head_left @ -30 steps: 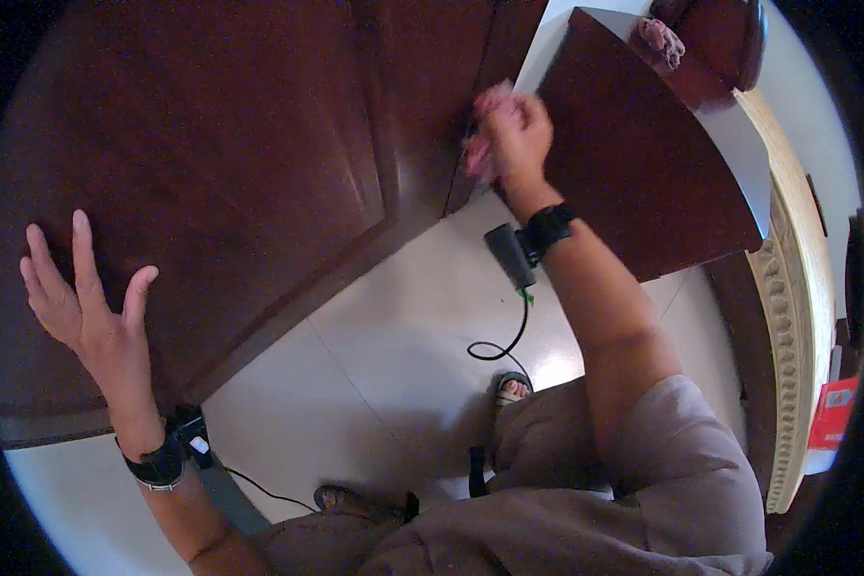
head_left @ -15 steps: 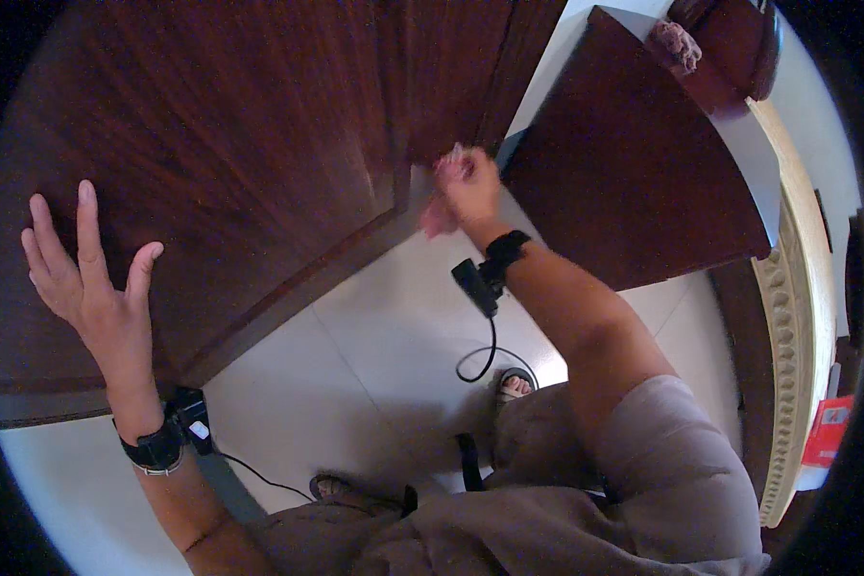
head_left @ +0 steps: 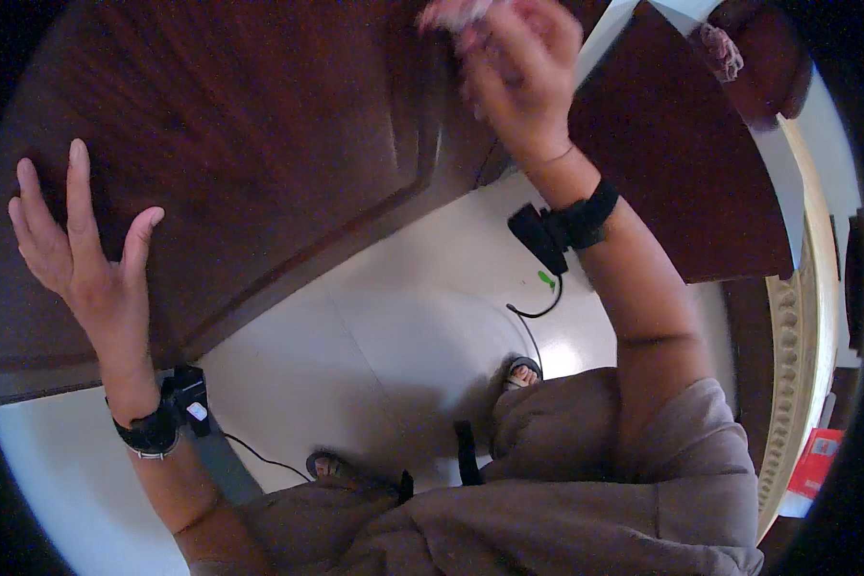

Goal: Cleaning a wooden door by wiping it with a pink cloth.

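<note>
I saw the right hand [head_left: 533, 72] swing up from near the dark wood panel's [head_left: 259, 144] lower corner, fingers bunched around the pink cloth [head_left: 459, 13]. That put the cloth over the upper right stretch; contact unclear, blurred. Left hand [head_left: 94, 274] stayed over the panel, fingers spread apart.

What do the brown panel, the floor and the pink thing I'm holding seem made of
Brown panel: likely varnished wood or veneer, with streaky grain and sheen. Floor: probably glossy tile, showing reflections, thin joints. Pink thing: perhaps cloth; crumpled, but blurred.
</note>
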`<state>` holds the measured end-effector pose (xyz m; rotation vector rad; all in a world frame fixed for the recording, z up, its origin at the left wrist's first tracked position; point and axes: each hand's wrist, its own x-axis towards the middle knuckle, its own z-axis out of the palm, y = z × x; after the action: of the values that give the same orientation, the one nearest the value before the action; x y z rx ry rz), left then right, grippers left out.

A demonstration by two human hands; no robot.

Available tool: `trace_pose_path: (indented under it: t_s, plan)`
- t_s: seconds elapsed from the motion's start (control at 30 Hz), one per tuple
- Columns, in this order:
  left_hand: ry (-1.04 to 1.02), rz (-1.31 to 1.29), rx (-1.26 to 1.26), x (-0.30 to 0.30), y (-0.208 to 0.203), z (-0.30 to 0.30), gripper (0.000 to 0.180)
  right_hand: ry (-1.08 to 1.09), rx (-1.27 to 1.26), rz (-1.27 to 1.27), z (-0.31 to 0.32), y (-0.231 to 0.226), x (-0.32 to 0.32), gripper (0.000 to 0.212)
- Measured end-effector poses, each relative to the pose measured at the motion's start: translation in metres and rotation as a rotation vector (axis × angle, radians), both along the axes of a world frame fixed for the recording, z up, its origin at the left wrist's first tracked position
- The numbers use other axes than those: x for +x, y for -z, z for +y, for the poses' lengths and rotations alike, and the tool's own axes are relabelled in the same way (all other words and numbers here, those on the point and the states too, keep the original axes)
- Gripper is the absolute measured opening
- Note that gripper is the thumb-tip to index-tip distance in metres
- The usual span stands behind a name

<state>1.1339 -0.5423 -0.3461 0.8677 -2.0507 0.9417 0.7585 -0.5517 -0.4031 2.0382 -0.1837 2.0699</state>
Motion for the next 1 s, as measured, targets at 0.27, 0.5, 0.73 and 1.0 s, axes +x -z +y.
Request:
trace_pose_path:
  t_s: [0.27,0.5,0.73,1.0]
  plan:
    - [-0.004,-0.037,-0.031,0.000,-0.006,-0.002,0.078,0.596,1.351,0.631,0.074,0.197,-0.034,0.023]
    - [-0.012,-0.070,-0.048,0.004,-0.009,0.005,0.077,0.736,0.508,0.159,0.067,0.035,-0.004,0.030]
    - [0.032,-0.069,-0.093,-0.002,-0.008,0.003,0.076,0.847,0.378,-0.042,0.033,0.001,0.024,0.047]
    - [0.033,-0.066,-0.087,-0.004,-0.008,-0.001,0.078,0.327,1.408,0.167,0.063,0.142,0.023,0.017]
